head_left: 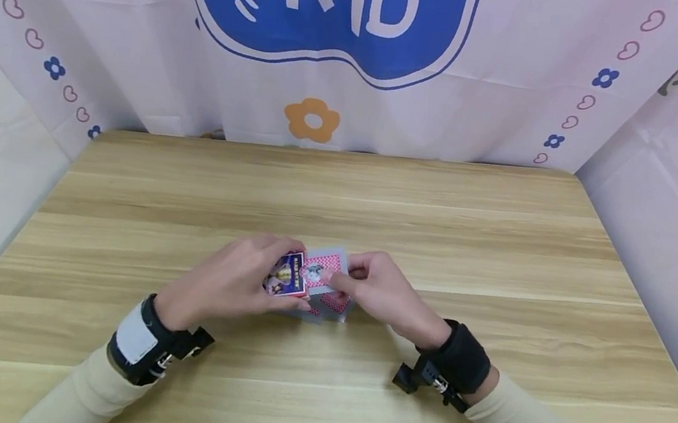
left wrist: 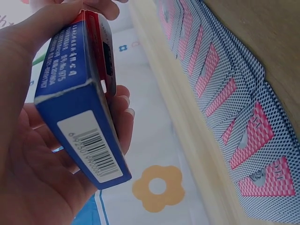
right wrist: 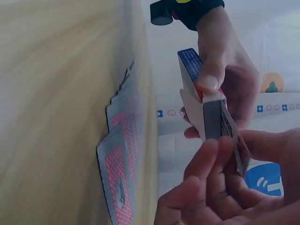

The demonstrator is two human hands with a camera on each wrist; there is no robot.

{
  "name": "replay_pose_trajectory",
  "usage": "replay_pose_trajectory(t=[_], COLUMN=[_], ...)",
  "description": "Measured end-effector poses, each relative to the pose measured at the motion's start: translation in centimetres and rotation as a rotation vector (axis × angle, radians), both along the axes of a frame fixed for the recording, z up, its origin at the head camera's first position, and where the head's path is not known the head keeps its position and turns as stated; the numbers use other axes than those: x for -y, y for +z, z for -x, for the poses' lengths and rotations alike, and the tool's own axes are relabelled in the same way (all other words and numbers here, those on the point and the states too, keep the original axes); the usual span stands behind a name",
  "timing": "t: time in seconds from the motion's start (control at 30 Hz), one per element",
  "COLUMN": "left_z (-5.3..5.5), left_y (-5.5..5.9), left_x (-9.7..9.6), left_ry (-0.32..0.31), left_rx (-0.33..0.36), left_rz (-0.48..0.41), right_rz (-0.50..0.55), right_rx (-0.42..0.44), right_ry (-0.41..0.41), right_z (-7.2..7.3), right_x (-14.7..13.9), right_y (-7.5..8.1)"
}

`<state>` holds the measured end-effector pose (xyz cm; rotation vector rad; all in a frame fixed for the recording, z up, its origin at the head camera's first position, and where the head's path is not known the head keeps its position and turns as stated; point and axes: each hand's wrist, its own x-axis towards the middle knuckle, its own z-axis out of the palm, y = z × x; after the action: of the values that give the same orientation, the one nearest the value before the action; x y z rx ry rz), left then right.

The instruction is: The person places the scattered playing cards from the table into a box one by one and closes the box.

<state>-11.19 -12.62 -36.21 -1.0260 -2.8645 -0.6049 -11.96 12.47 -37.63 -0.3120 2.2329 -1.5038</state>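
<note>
My left hand grips a small blue playing-card box by its sides, above the table. The box's barcode end faces the left wrist camera; its other end, with a white flap out, points to the right hand. At that mouth my right hand pinches a red-patterned playing card between thumb and fingers. In the right wrist view more card edges show just inside the box. Below both hands an overlapping row of playing cards lies back side up on the wood, partly hidden from the head camera.
The wooden table spreads out on all sides of the hands. A white cloth with a blue emblem and an orange flower hangs along its back edge. Black wrist straps with small cameras sit on both wrists.
</note>
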Motion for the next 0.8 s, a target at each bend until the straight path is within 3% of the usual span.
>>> replay_pose_trajectory(t=[0.27,0.6,0.8], left_z=[0.14,0.0,-0.11], left_y=[0.09,0.22,0.18], left_x=[0.22,-0.05,-0.02], left_ry=[0.026,-0.008,-0.031], left_rx=[0.02,0.037,0.039], left_rz=[0.01,0.005,-0.007], right_rz=[0.077,0.084,0.139], right_rx=[0.056,0.093,0.123], right_ry=[-0.08,0.037,0.077], right_z=[0.7,0.54,0.34], right_x=[-0.94,-0.66,-0.64], right_y=[0.58,0.4,0.11])
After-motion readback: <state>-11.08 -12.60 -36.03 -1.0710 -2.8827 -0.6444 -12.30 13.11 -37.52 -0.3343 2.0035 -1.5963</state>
